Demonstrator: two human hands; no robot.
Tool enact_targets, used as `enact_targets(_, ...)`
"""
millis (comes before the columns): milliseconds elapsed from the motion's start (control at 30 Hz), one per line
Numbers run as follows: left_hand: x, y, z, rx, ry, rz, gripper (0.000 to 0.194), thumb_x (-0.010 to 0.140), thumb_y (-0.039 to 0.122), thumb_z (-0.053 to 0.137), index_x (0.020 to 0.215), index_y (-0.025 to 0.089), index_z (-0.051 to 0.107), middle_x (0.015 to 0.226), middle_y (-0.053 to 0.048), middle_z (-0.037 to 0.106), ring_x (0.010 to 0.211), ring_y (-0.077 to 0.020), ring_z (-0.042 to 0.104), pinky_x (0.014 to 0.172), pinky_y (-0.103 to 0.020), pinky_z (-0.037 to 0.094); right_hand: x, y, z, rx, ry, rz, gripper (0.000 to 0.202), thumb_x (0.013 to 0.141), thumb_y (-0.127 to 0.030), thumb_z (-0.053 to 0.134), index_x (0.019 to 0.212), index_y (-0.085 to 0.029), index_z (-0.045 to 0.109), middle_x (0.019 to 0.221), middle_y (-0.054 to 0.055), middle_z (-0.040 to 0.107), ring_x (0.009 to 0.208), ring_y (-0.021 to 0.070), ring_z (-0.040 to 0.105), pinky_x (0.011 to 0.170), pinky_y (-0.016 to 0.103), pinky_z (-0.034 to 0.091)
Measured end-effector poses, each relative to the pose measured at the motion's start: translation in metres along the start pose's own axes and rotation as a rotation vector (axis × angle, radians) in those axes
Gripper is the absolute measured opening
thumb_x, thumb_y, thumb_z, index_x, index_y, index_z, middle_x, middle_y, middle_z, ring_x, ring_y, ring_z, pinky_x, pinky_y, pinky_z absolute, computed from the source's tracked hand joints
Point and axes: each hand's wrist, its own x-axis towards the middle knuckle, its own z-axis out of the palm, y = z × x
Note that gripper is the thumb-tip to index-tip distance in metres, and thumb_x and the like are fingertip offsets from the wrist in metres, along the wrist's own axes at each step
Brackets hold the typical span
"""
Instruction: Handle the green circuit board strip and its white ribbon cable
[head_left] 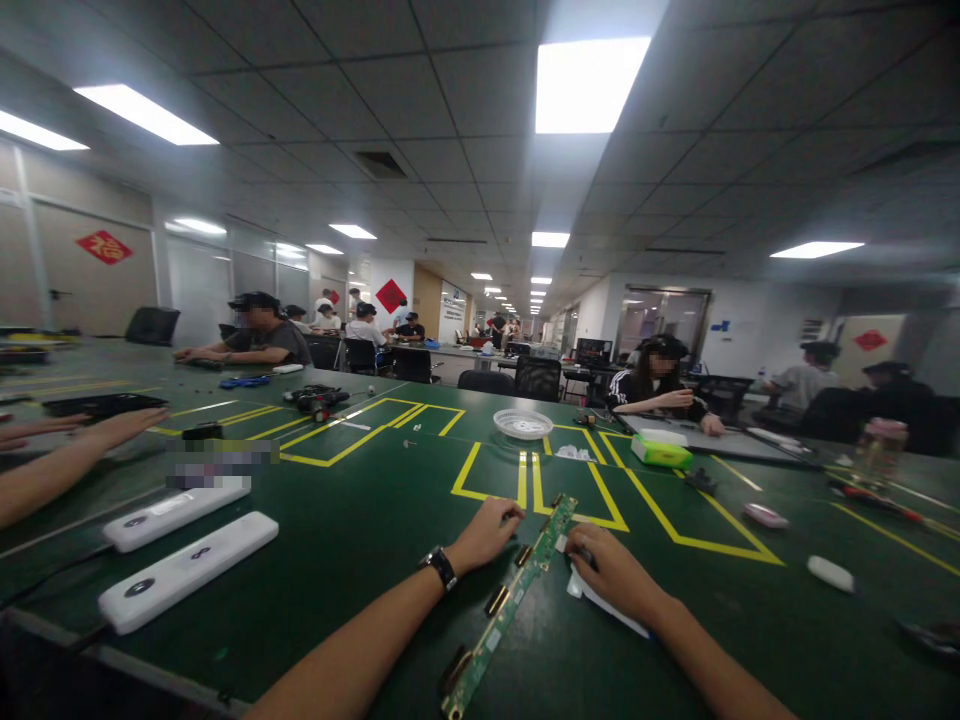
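Note:
A long, narrow green circuit board [511, 603] lies slantwise on the green table between my two hands, dark and gold connector parts along its left side. My left hand [486, 532], with a dark watch at the wrist, is just left of the board's far end. Its fingers are curled in, and whatever is in them is hidden. On the other side, my right hand [609, 568] is closed too, its fingertips near the board's right edge by a small white piece [560, 543]. Beneath that hand lies a white sheet-like item [611, 612], partly covered.
A white round basket [523, 424] stands ahead, among yellow tape outlines. Two white power strips [191, 570] lie at left, near another person's arm [82, 450]. A green-and-white packet [660, 450] is at right, before a seated co-worker [660, 385].

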Motion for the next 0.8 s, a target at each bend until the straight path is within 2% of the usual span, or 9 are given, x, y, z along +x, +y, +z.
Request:
enact_targets(100, 0.000, 0.000, 0.003, -0.004, -0.005, 0.013, 0.022, 0.089, 0.026, 0.047, 0.095, 0.017, 0.066, 0.098, -0.005, 0.067, 0.096, -0.0188, 0.056, 0.087, -0.028, 0.039, -0.002, 0.001, 0.001, 0.003, 0.005, 0.008, 0.016, 0.087, -0.015, 0.044, 0.089, -0.019, 0.060, 0.097, 0.007, 0.060, 0.094, 0.0213, 0.055, 0.085, 0.035, 0.043)
enact_targets(233, -0.001, 0.001, 0.003, 0.006, -0.016, 0.024, 0.023, 0.090, 0.027, 0.045, 0.095, 0.018, 0.066, 0.097, -0.005, 0.066, 0.096, -0.0191, 0.055, 0.086, -0.028, 0.039, 0.001, -0.023, 0.008, 0.048, -0.046, -0.082, 0.019, 0.087, -0.013, 0.044, 0.095, -0.020, 0.059, 0.102, 0.006, 0.060, 0.098, 0.0204, 0.054, 0.087, 0.035, 0.042)
enact_targets(300, -0.001, 0.003, 0.002, 0.002, -0.021, 0.025, 0.023, 0.090, 0.027, 0.045, 0.095, 0.018, 0.066, 0.097, -0.005, 0.067, 0.095, -0.0190, 0.055, 0.086, -0.028, 0.039, 0.003, -0.026, 0.010, 0.067, -0.058, -0.101, 0.020, 0.087, -0.013, 0.044, 0.097, -0.021, 0.060, 0.103, 0.006, 0.060, 0.098, 0.0202, 0.054, 0.088, 0.035, 0.041)
enact_targets(500, -0.001, 0.006, 0.001, -0.006, -0.030, 0.003, 0.024, 0.090, 0.028, 0.045, 0.098, 0.017, 0.065, 0.100, -0.006, 0.066, 0.097, -0.0197, 0.055, 0.088, -0.029, 0.039, -0.002, 0.013, 0.000, 0.022, 0.033, 0.047, 0.016, 0.087, -0.015, 0.044, 0.089, -0.019, 0.059, 0.094, 0.006, 0.060, 0.094, 0.0209, 0.055, 0.085, 0.036, 0.043)
enact_targets(567, -0.002, 0.007, 0.001, -0.009, -0.037, 0.001, 0.024, 0.090, 0.028, 0.045, 0.099, 0.017, 0.065, 0.100, -0.006, 0.066, 0.098, -0.0196, 0.054, 0.088, -0.029, 0.039, -0.003, 0.017, -0.002, 0.003, 0.043, 0.060, 0.016, 0.086, -0.014, 0.044, 0.088, -0.019, 0.058, 0.093, 0.007, 0.060, 0.093, 0.0212, 0.055, 0.084, 0.036, 0.043)
enact_targets(800, -0.004, 0.011, 0.001, -0.006, -0.050, 0.013, 0.026, 0.091, 0.028, 0.043, 0.099, 0.017, 0.065, 0.097, -0.006, 0.066, 0.092, -0.0191, 0.055, 0.085, -0.028, 0.040, 0.004, -0.024, 0.008, 0.003, -0.055, -0.076, 0.018, 0.087, -0.014, 0.045, 0.095, -0.020, 0.059, 0.102, 0.006, 0.060, 0.097, 0.0210, 0.054, 0.085, 0.035, 0.041)
